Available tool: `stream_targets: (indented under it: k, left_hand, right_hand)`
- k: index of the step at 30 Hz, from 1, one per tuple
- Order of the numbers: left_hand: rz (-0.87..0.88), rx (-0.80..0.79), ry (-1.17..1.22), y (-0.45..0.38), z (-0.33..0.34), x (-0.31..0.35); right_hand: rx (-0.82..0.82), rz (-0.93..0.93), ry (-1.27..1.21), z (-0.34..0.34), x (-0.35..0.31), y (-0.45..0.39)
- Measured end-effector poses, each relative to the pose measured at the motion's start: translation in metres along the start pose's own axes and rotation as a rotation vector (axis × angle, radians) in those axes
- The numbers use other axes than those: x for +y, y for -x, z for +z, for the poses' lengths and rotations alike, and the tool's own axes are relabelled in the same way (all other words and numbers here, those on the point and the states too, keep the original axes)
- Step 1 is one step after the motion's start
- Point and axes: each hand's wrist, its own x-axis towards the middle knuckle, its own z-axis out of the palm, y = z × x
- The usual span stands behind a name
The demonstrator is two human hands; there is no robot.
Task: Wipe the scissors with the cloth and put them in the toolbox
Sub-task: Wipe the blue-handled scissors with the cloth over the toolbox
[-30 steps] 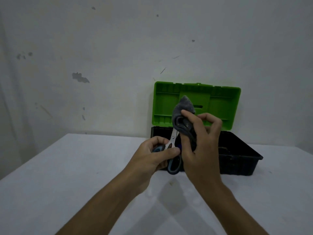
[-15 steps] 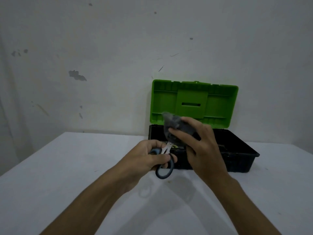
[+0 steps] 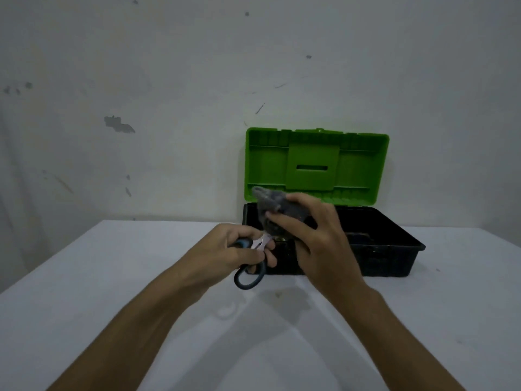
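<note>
My left hand (image 3: 235, 251) grips the dark blue handles of the scissors (image 3: 251, 273), held in the air over the table in front of the toolbox. The blades point up and right and disappear into a grey cloth (image 3: 272, 206). My right hand (image 3: 318, 238) holds that cloth wrapped round the blades. Behind both hands stands the black toolbox (image 3: 394, 244) with its green lid (image 3: 315, 165) raised against the wall.
The white table (image 3: 112, 277) stretches left and towards me. A grey marked wall (image 3: 169, 80) rises directly behind the toolbox. A dark shape lies inside the box, too dim to name.
The cloth in my right hand has slid down and to the left along the blades. The scissors have tilted lower, from nearly upright to slanted. The left hand keeps the handles.
</note>
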Motion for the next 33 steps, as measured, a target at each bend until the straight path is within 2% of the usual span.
stream_targets:
  k: [5,7,9,12,14,17,19,21,25,26,29,33]
  left_hand:
    - [-0.053,-0.014,-0.006,0.002,-0.013,-0.005]
    - [-0.075,0.019,-0.01,0.002,-0.018,-0.005]
    - [-0.088,0.025,-0.036,0.005,-0.019,-0.004]
    - [-0.052,0.039,-0.022,0.018,-0.025,-0.003]
    - [-0.048,0.043,-0.056,0.032,-0.038,-0.003]
    - [-0.143,0.04,-0.051,0.057,-0.064,-0.012]
    - [-0.196,0.094,-0.034,0.072,-0.082,-0.019]
    - [-0.216,0.18,-0.027,0.083,-0.098,-0.024]
    - [-0.205,0.306,0.018,0.089,-0.114,-0.032]
    - [-0.199,0.309,0.071,0.087,-0.116,-0.033]
    - [-0.181,0.295,0.364,0.08,-0.117,-0.032]
    - [-0.152,0.303,0.383,0.057,-0.108,-0.03]
  right_hand:
    - [0.102,0.345,0.021,-0.015,0.018,-0.007]
    - [0.132,0.322,0.014,-0.021,0.007,-0.011]
    - [0.121,0.201,-0.013,-0.022,-0.015,-0.014]
    - [0.014,-0.029,-0.037,-0.008,-0.045,-0.013]
    - [-0.044,-0.047,-0.044,0.005,-0.051,-0.014]
    - [-0.078,0.264,-0.102,0.022,-0.048,-0.022]
    - [-0.166,0.492,-0.228,0.03,-0.052,-0.029]
    - [-0.298,0.606,-0.403,0.037,-0.067,-0.033]
    - [-0.669,0.576,-0.651,0.05,-0.106,-0.033]
    - [-0.711,0.576,-0.67,0.052,-0.113,-0.034]
    - [-0.679,0.581,-0.743,0.046,-0.123,-0.042]
    - [-0.673,0.699,-1.077,0.033,-0.124,-0.051]
